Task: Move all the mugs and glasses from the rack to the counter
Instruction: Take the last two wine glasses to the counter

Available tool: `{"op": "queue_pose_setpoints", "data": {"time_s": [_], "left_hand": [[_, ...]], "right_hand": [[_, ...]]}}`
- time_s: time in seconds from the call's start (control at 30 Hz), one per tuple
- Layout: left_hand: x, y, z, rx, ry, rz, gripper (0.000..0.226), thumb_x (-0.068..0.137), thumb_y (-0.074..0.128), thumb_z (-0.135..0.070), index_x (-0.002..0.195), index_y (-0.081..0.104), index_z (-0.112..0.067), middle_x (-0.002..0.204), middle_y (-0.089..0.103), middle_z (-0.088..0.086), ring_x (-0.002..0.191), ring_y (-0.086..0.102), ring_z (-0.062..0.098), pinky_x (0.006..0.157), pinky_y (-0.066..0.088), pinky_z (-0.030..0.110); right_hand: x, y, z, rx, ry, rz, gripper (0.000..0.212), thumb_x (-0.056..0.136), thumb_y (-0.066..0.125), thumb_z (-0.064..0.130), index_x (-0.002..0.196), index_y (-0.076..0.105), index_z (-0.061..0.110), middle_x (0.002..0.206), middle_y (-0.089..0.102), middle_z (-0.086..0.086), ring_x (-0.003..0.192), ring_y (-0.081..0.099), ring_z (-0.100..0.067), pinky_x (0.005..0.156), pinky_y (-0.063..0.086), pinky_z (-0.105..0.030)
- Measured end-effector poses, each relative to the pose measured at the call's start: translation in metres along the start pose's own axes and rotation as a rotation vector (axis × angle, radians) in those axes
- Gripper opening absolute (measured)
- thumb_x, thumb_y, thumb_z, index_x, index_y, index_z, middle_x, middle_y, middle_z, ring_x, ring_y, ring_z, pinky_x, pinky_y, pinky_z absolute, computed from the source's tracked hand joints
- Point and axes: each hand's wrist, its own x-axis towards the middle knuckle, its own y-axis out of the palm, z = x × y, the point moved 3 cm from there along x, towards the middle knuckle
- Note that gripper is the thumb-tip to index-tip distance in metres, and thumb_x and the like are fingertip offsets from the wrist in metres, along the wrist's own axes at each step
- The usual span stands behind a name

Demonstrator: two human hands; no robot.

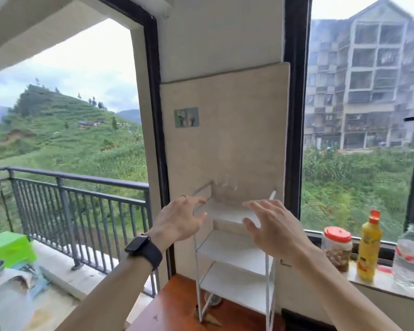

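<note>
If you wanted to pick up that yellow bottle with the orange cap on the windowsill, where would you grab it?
Probably round the narrow waist of the yellow bottle, coming from the front, the room side. It stands upright, with a jar and a clear bottle close on either side and the window behind.

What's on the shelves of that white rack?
The rack shelves that show look bare: no mugs or glasses visible. The left hand and right hand, both open, cover part of the top shelf. Something roundish sits under the bottom shelf, too blurred to identify.
</note>
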Motion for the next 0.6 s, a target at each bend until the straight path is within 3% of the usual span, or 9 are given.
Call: {"op": "queue_pose_setpoints", "data": {"time_s": [0.17, 0.33, 0.37, 0.47, 0.53, 0.6], "left_hand": [[0.074, 0.028, 0.025, -0.324, -0.024, 0.055, 0.056, 0.090, 0.065, -0.045, 0.142, 0.047, -0.036, 0.144, 0.051, 0.002, 0.121, 0.056, 0.017, 0.099, 0.044, 0.033], [0.149, 0.075, 0.044, -0.705, -0.101, 0.130, 0.069, 0.088, 0.074, -0.031, 0.146, 0.037, -0.026, 0.146, 0.042, 0.004, 0.127, 0.051, 0.019, 0.106, 0.042, 0.035], [0.166, 0.084, 0.046, -0.742, -0.112, 0.136, 0.069, 0.088, 0.074, -0.026, 0.146, 0.036, -0.023, 0.141, 0.044, 0.005, 0.121, 0.053, 0.020, 0.098, 0.045, 0.034], [0.211, 0.103, 0.048, -0.848, -0.171, 0.182, 0.072, 0.090, 0.071, -0.013, 0.148, 0.027, -0.017, 0.102, 0.048, -0.009, 0.070, 0.057, 0.016, 0.055, 0.044, 0.027], [0.240, 0.113, 0.053, -0.918, -0.213, 0.218, 0.080, 0.090, 0.068, -0.011, 0.151, 0.017, -0.020, 0.094, 0.048, -0.011, 0.064, 0.057, 0.018, 0.051, 0.046, 0.026], [0.262, 0.123, 0.055, -0.996, -0.257, 0.276, 0.082, 0.092, 0.065, -0.011, 0.153, 0.011, -0.026, 0.096, 0.055, -0.002, 0.074, 0.062, 0.021, 0.064, 0.056, 0.033]], "right_hand": [[0.067, 0.027, -0.016, 0.075, 0.040, -0.008, 0.046, 0.099, 0.047, 0.046, 0.143, 0.047, 0.035, 0.146, 0.051, 0.015, 0.135, 0.042, -0.015, 0.105, 0.042, -0.032], [0.119, 0.076, -0.031, 0.362, 0.205, 0.028, 0.053, 0.094, 0.059, 0.041, 0.145, 0.043, 0.034, 0.148, 0.047, 0.011, 0.130, 0.051, -0.013, 0.109, 0.040, -0.034], [0.130, 0.086, -0.034, 0.406, 0.234, 0.009, 0.055, 0.093, 0.061, 0.039, 0.145, 0.042, 0.033, 0.147, 0.047, 0.009, 0.125, 0.054, -0.014, 0.105, 0.043, -0.034], [0.164, 0.112, -0.040, 0.567, 0.372, 0.002, 0.060, 0.092, 0.064, 0.039, 0.145, 0.038, 0.030, 0.134, 0.048, 0.007, 0.110, 0.056, -0.011, 0.091, 0.041, -0.027], [0.188, 0.130, -0.048, 0.723, 0.508, -0.012, 0.065, 0.086, 0.068, 0.048, 0.142, 0.037, 0.035, 0.126, 0.052, 0.009, 0.108, 0.058, -0.014, 0.088, 0.048, -0.032], [0.211, 0.151, -0.061, 0.882, 0.656, -0.030, 0.079, 0.079, 0.074, 0.045, 0.145, 0.034, 0.029, 0.126, 0.057, 0.005, 0.097, 0.071, -0.021, 0.081, 0.058, -0.040]]}}
